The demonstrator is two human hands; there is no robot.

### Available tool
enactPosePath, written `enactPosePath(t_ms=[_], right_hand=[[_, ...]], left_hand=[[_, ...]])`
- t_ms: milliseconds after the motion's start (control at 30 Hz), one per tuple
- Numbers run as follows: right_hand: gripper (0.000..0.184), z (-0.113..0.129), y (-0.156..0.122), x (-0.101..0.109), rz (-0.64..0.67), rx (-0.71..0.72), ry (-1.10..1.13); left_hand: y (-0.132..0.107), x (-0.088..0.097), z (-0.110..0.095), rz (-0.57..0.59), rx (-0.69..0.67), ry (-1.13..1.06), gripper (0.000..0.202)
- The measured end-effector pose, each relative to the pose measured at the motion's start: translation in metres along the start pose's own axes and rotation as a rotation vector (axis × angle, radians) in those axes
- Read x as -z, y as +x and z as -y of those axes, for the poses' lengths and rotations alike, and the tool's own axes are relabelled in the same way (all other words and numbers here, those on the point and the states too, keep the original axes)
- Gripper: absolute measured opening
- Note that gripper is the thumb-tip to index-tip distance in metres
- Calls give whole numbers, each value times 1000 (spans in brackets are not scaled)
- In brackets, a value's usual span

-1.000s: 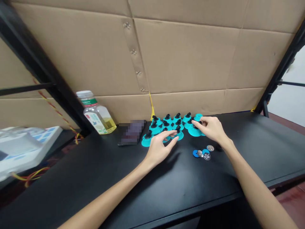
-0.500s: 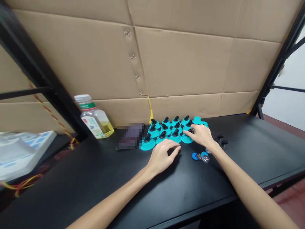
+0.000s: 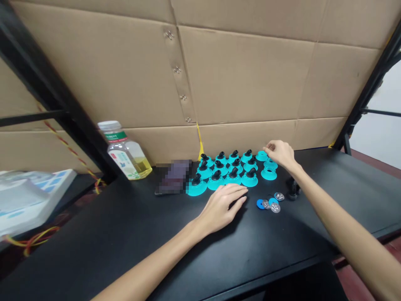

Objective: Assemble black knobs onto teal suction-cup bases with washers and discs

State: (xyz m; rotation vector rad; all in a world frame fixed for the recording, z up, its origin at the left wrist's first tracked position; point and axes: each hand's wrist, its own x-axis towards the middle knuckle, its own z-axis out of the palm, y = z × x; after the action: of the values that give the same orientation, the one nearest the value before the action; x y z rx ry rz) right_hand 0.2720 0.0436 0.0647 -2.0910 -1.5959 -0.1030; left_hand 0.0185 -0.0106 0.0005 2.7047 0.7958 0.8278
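My left hand (image 3: 224, 205) rests low in front of the front row, thumb and fingers apart, with nothing seen in it. At the back right, my right hand (image 3: 280, 153) hovers over teal cups without black tops, beside the rearmost teal cup (image 3: 261, 155). Its fingers are loosely curved, and I see no object between them. Whether the fingertips touch a cup is unclear. Teal suction cups stand in rows, several with angled black fittings, such as the front right one (image 3: 249, 179). Another bare teal cup (image 3: 268, 173) stands below my right hand.
Clear discs (image 3: 275, 207) lie with a blue disc (image 3: 260, 204) on the black table (image 3: 219, 259). Black fittings (image 3: 293, 191) are partly hidden behind my right forearm. A blurred-out dark device (image 3: 173, 177) and a bottle (image 3: 128, 156) stand left; cardboard (image 3: 250, 75) walls the back.
My right hand has moved right and back, away from the front right suction cup, whose black fitting now shows fully. My left hand stays low, its fingers stretched slightly further right.
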Motion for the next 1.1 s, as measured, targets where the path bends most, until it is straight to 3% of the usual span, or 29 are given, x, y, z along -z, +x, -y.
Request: enactPosePath(t_ms=[133, 267, 600, 800, 967, 1100], right_hand=[[28, -6, 34, -11, 133, 44, -170], [28, -6, 45, -30, 269, 25, -213], [30, -6, 44, -44, 282, 9, -183], [33, -10, 36, -26, 208, 12, -127], [23, -16, 4, 5, 68, 161, 292], [28, -13, -27, 20, 119, 323, 697]], left_hand=[[0, 1, -2, 158, 13, 2, 41], [1, 1, -4, 255, -50, 50, 47], [2, 0, -7, 339, -34, 120, 55], [4, 0, -8, 378, -13, 127, 60], [5, -2, -6, 372, -6, 150, 62], [5, -4, -4, 376, -1, 180, 63]])
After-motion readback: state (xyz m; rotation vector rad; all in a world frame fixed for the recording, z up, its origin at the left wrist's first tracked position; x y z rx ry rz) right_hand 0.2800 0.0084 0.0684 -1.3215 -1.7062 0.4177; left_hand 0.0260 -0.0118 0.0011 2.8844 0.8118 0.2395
